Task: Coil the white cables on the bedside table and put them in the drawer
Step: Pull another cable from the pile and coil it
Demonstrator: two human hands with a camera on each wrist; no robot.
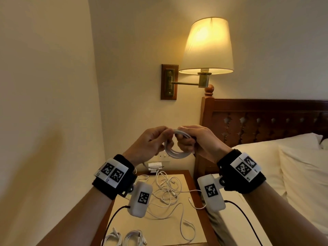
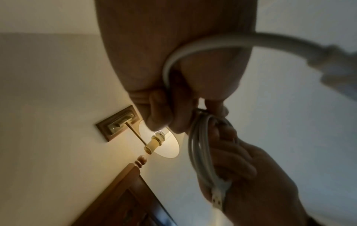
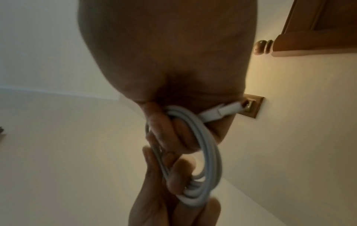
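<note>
Both hands are raised above the bedside table and hold one white cable coil. My left hand pinches the coil's top left, fingers curled. My right hand grips its top right. In the left wrist view the coil hangs between both hands, with a USB plug at the right palm. In the right wrist view the loops wrap round my right fingers, and a white plug sticks out. Loose tangled white cables lie on the table. Two coiled cables lie at its near edge. No drawer shows.
A lit wall lamp hangs above the hands. The wooden headboard and the bed with white pillows lie to the right. A white charger sits at the table's back by the wall. A wall is close on the left.
</note>
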